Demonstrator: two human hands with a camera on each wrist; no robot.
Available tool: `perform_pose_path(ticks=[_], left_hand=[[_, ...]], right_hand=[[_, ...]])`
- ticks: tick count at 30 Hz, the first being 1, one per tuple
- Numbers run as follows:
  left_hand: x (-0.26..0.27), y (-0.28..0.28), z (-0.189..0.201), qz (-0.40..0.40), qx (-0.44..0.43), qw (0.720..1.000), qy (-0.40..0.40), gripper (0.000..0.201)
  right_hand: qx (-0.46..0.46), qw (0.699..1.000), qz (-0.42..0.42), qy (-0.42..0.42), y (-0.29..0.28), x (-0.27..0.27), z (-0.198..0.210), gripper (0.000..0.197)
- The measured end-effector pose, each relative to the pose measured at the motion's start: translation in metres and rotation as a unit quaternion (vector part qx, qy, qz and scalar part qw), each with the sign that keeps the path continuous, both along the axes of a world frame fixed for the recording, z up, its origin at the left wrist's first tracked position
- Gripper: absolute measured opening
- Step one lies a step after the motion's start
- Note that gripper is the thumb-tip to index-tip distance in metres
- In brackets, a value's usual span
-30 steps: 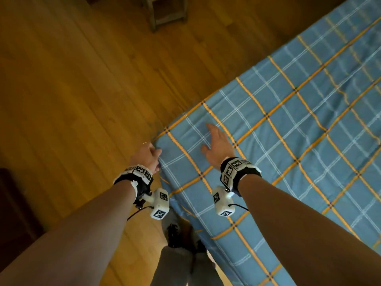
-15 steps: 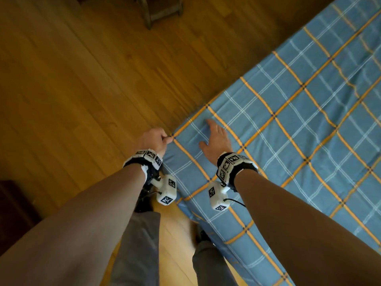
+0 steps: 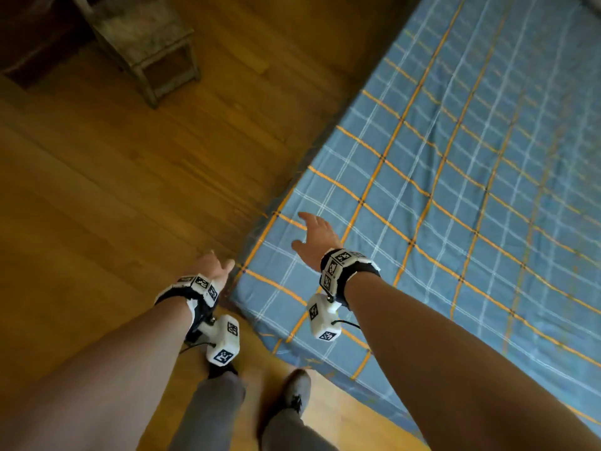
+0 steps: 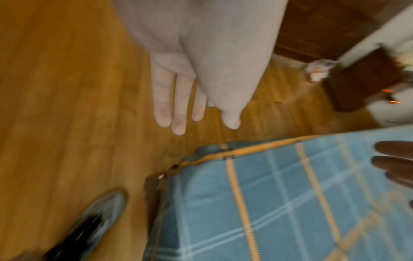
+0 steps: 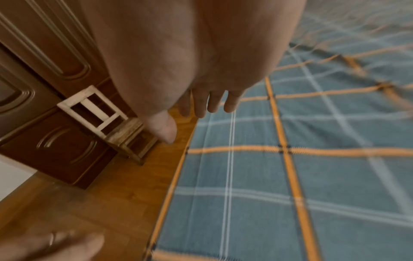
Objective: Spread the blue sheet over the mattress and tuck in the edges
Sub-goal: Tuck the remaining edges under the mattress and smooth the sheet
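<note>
The blue sheet (image 3: 455,196), checked with orange and white lines, covers the mattress flat from its near corner to the far side of your view. Wooden floor (image 3: 130,190) runs along its left edge, with a small wooden stool (image 3: 146,43) and dark cabinet doors (image 5: 44,88) beyond. Your right hand (image 3: 317,237) hovers over the sheet near that corner, its grip released, fingers straight and spread. Your left hand (image 3: 213,266) hangs over bare floor just beside the corner (image 4: 178,167), grip likewise released and holding nothing. Your shoes (image 3: 294,392) stand on the floor below the corner.
</note>
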State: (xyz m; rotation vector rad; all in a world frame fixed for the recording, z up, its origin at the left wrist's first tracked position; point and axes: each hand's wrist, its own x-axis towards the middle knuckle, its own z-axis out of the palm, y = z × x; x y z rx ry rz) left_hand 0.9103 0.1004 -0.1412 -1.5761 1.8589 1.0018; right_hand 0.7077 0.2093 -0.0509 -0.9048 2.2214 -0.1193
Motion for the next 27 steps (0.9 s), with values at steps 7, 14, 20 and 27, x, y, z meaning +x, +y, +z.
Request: perform_pose_path(ticks=[7,14,20,27], left_hand=[[-0.098,0.012,0.214,-0.169,-0.110,0.969,0.143,0.038],[-0.153,0.035,0.343,-0.361,-0.165,0.898,0.188,0.026],[-0.211,-0.010,0.348,-0.467,-0.177,0.816,0.291,0.021],[-0.302,-0.091,0.350,-0.647,-0.142,0.715,0.223,0.027]], right_hand=[[-0.009,0.997,-0.071,0.014,0.058,-0.046,0.160,0.061],[-0.047,0.980,-0.192,0.022,0.123,-0.072,0.264,0.056],[-0.038,0.959,-0.281,0.013,0.107,-0.084,0.261,0.061],[-0.049,0.890,-0.454,-0.019,0.040,-0.091,0.245,0.059]])
